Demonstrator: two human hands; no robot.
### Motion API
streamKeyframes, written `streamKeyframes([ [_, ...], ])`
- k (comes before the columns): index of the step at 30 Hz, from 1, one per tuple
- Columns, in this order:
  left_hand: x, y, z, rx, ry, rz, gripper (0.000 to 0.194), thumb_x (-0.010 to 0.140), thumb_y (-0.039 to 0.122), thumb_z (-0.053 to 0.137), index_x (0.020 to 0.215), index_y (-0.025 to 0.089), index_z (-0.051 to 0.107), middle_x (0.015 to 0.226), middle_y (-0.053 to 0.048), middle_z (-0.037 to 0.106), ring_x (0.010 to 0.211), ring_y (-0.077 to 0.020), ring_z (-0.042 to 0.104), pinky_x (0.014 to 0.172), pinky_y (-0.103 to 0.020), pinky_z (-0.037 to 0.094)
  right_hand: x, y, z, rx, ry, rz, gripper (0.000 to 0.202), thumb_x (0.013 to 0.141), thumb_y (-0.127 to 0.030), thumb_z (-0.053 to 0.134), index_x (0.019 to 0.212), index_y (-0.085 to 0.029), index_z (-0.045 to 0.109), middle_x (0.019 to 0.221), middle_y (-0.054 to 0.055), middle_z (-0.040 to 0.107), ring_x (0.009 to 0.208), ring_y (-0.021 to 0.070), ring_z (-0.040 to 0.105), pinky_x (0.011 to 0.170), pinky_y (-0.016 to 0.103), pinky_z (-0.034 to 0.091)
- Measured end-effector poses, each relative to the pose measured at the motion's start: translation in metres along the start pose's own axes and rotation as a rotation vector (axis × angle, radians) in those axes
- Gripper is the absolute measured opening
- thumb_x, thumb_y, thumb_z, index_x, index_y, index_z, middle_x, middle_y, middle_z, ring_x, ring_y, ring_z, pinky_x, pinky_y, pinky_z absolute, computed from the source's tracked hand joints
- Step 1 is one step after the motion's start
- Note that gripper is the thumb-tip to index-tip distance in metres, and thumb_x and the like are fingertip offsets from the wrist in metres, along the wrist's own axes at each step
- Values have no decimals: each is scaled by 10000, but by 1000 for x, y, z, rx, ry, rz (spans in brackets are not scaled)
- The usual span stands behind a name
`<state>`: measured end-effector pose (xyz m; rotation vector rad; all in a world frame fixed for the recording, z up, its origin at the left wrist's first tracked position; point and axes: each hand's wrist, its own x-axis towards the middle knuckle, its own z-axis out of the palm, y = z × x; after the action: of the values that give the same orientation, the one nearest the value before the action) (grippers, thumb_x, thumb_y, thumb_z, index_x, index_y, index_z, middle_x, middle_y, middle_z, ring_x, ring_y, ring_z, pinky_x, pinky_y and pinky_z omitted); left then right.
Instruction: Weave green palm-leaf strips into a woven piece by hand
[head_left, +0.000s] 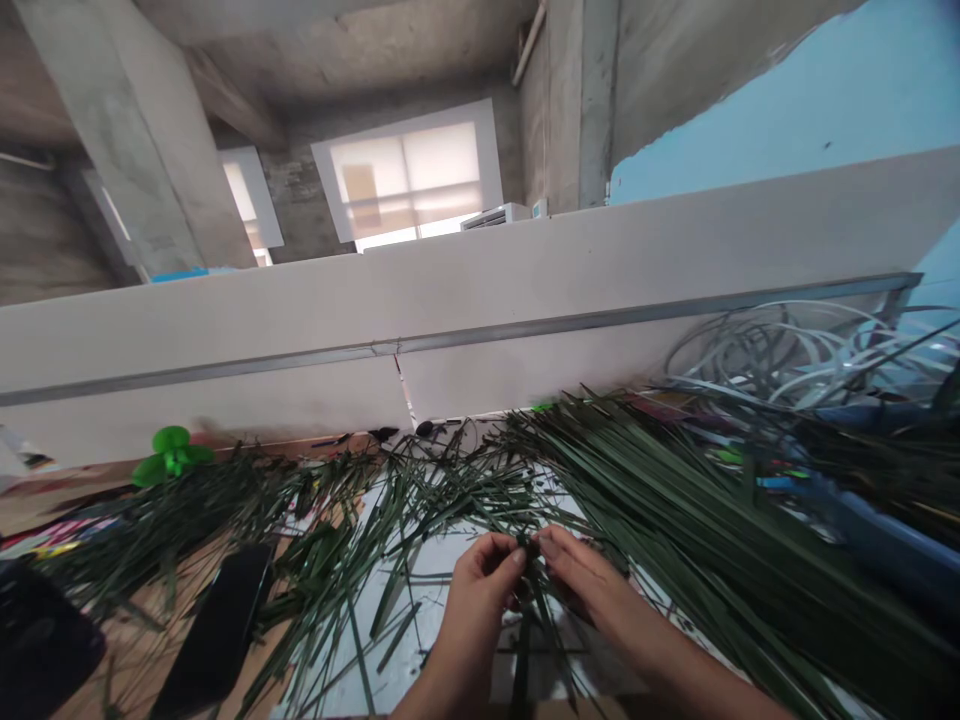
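Near the table's front, my left hand (487, 575) pinches a small piece of dark green leaf strips (523, 640) between thumb and fingers. My right hand (574, 565) closes on the same strips from the other side, its fingertips almost meeting those of the left. Long strip ends hang down below both hands. What exactly sits between the fingertips is mostly hidden. Cut green leaf pieces (390, 580) lie scattered over the white sheet (439, 560) beneath and left of my hands. To the right rests a thick bundle of long green leaves (675, 510).
A black phone (217, 630) lies at the left among leaf scraps, with a dark object (45, 640) beside it. A green propeller-shaped item (172, 455) stands behind. Coiled white strips (780, 350) and a blue container (892, 540) are at the right. A white partition (465, 285) borders the back.
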<state>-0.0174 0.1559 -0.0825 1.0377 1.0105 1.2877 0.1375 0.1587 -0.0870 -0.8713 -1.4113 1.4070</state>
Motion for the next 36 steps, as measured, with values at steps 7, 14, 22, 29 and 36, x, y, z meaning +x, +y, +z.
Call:
streamKeyframes([
  [7, -3, 5, 5, -11, -5, 3, 336, 589, 411, 856, 688, 148, 672, 624, 9, 584, 545, -114, 472, 519, -235, 359, 0, 3, 6, 72, 25, 11, 376, 896, -596, 574, 875, -221, 599, 806, -12, 527, 780, 189, 528, 736, 298, 467],
  [14, -3, 3, 6, -9, -1, -3, 334, 563, 403, 858, 665, 145, 671, 602, 6, 589, 532, -116, 484, 506, -232, 359, 0, 8, 6, 71, 18, -22, 338, 934, -548, 553, 877, -216, 575, 785, -31, 471, 738, 164, 471, 694, 277, 430],
  [22, -3, 4, 7, -22, -2, -9, 305, 562, 376, 844, 657, 149, 663, 590, 9, 579, 512, -115, 489, 494, -231, 354, -1, 4, 9, 65, 47, -8, 382, 877, -591, 590, 831, -212, 569, 767, -21, 502, 742, 182, 484, 680, 283, 432],
  [29, -5, 6, 9, -10, -23, 2, 314, 573, 394, 843, 641, 152, 654, 582, 16, 559, 528, -116, 493, 500, -227, 347, 3, 6, 8, 9, 86, -35, 354, 859, -557, 606, 793, -212, 557, 715, -29, 495, 693, 173, 479, 634, 275, 411],
  [36, 9, -7, 0, -35, 6, -14, 428, 554, 485, 851, 684, 168, 594, 563, 35, 552, 457, -96, 481, 458, -221, 297, 14, 8, -29, -648, 270, -94, 338, 958, -500, 406, 939, -230, 609, 831, 30, 694, 764, 237, 624, 692, 330, 448],
])
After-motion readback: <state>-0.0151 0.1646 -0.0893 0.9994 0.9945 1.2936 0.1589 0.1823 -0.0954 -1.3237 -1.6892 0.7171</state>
